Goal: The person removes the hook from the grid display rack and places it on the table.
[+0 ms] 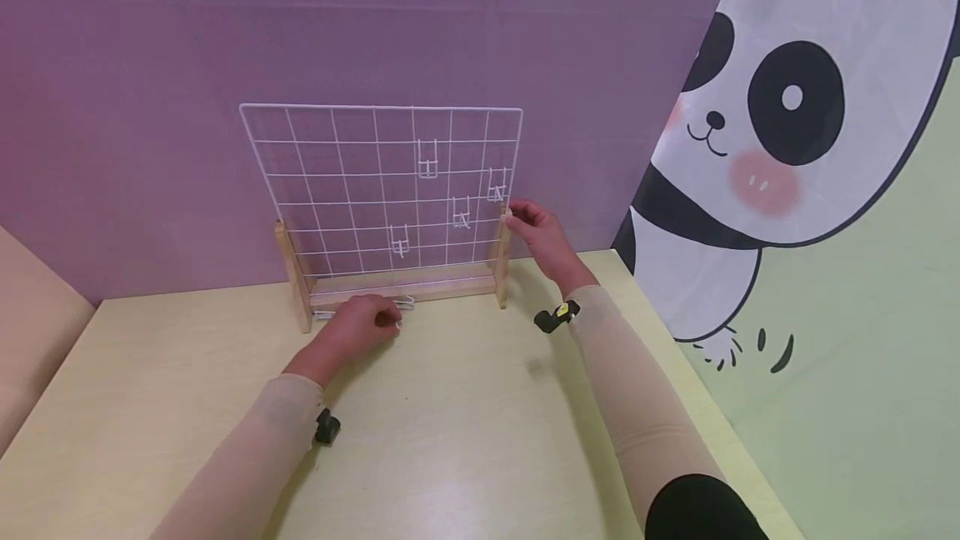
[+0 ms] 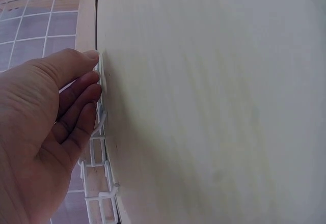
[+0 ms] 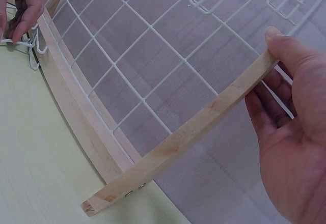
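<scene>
A white wire grid panel point(image 1: 352, 190) stands upright in a wooden stand point(image 1: 405, 283) against the purple backdrop. My left hand point(image 1: 356, 327) is low at the stand's front, its thumb and fingertips pinching a white wire hook point(image 2: 102, 67) that the fingers largely cover. More white hooks point(image 2: 97, 150) lie along the stand's base beside that hand. My right hand point(image 1: 546, 238) grips the top of the right wooden post point(image 3: 204, 114), thumb in front at the grid's edge and fingers behind. Several white wire hooks point(image 1: 427, 165) hang on the grid's right half.
The light wooden table point(image 1: 450, 432) extends in front of the stand. Behind it rises a purple backdrop point(image 1: 150, 123). A wall with a panda picture point(image 1: 795, 190) stands on the right. The left wooden post point(image 1: 294, 277) is at the grid's other end.
</scene>
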A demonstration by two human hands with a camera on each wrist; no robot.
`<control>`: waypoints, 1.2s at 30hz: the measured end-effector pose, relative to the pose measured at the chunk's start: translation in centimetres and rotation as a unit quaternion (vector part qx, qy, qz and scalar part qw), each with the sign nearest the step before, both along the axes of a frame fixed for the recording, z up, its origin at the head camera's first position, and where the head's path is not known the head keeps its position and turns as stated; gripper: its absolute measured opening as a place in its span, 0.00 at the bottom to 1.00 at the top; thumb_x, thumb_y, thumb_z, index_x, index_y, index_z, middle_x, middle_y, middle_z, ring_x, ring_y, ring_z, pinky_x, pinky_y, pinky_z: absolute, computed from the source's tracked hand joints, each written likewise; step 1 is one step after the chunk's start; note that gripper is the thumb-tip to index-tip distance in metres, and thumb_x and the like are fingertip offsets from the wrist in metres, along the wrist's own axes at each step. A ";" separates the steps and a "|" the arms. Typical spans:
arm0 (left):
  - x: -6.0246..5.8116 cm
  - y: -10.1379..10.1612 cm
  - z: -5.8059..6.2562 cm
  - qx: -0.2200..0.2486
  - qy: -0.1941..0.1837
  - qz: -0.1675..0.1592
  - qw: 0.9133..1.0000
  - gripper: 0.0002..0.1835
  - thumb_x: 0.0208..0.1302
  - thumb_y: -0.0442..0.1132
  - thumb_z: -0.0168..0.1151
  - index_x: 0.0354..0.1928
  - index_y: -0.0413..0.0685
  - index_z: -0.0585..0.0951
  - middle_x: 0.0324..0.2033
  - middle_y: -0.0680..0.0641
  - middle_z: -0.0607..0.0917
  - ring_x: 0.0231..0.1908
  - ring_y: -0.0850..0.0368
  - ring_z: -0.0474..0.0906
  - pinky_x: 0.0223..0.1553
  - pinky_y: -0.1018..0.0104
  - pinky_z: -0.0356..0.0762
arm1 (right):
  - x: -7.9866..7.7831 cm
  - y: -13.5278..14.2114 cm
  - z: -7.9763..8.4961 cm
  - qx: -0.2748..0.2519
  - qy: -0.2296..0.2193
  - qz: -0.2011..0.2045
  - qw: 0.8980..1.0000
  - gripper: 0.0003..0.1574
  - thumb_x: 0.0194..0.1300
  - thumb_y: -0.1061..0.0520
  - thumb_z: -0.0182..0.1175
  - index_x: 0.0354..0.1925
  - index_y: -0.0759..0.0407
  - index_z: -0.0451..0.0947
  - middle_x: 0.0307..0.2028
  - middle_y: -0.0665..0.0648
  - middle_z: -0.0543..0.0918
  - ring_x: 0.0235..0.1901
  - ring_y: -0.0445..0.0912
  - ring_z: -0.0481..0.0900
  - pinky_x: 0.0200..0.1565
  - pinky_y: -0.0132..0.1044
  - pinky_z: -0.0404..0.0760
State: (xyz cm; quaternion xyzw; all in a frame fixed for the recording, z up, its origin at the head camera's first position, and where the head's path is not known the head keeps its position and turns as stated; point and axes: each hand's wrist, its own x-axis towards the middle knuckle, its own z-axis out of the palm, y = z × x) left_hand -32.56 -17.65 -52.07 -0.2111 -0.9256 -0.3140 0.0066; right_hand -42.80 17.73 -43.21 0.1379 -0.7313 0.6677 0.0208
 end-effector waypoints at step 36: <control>0.8 0.7 2.4 0.076 0.026 0.068 0.994 0.12 0.75 0.38 0.73 0.54 0.41 0.89 0.47 0.43 0.90 0.50 0.42 0.86 0.56 0.43 0.86 | -0.1 -0.1 -0.1 -0.009 0.009 0.003 1.000 0.21 0.81 0.58 0.67 0.65 0.66 0.82 0.53 0.52 0.86 0.58 0.47 0.80 0.74 0.47 0.74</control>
